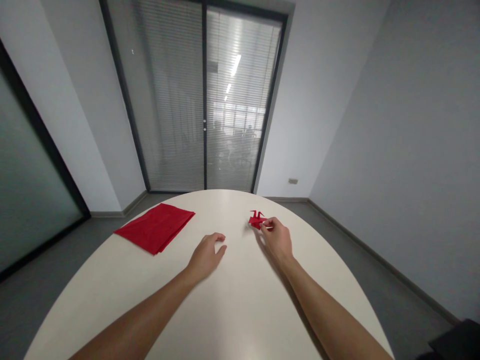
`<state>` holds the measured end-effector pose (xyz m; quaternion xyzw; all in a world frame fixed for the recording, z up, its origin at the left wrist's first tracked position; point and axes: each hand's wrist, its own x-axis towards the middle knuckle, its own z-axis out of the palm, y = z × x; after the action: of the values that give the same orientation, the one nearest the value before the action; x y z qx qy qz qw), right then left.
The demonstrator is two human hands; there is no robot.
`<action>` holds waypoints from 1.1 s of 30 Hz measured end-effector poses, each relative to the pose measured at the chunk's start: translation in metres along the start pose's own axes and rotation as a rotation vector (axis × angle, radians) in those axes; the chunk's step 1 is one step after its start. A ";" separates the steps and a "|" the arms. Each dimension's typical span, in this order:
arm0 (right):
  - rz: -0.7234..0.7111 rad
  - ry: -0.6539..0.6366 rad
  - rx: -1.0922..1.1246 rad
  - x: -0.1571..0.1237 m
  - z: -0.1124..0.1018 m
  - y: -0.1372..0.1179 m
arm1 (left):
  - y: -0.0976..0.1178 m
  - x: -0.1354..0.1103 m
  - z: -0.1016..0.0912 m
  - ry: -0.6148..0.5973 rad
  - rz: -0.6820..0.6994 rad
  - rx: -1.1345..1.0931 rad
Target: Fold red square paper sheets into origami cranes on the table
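Observation:
A small red folded-paper figure (256,221), perhaps a crane, is at the right of the table's middle, with two thin points sticking up. My right hand (278,237) pinches its near right side between thumb and fingertips. Whether the figure rests on the tabletop or is just above it, I cannot tell. My left hand (208,255) holds nothing; its thumb and fingers are apart, low over the table. To its left lies a stack of red paper sheets (157,227), turned cornerwise, well away from both hands.
The round white table (228,305) reaches from under my arms to its curved far edge. Beyond stands a glass partition (204,100) with blinds. A wall socket (293,181) is at the back right. Something black (457,340) shows at the lower right corner.

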<state>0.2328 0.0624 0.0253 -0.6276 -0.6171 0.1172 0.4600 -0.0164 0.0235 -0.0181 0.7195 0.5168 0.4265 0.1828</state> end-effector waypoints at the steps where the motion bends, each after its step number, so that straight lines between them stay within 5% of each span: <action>1: 0.017 -0.004 -0.055 0.002 -0.003 -0.002 | 0.001 -0.001 -0.002 -0.004 0.001 0.006; 12: 0.189 0.000 -0.513 0.033 0.001 0.000 | 0.003 -0.002 -0.007 -0.025 0.031 0.032; 22: 0.228 -0.023 -0.583 0.052 0.025 0.007 | 0.004 0.007 -0.006 -0.024 0.043 0.043; 33: 0.206 -0.098 -0.607 0.058 0.027 0.012 | 0.005 0.010 -0.002 -0.023 0.053 0.044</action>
<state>0.2340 0.1276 0.0261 -0.7890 -0.5784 0.0037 0.2072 -0.0136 0.0302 -0.0094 0.7417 0.5046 0.4112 0.1615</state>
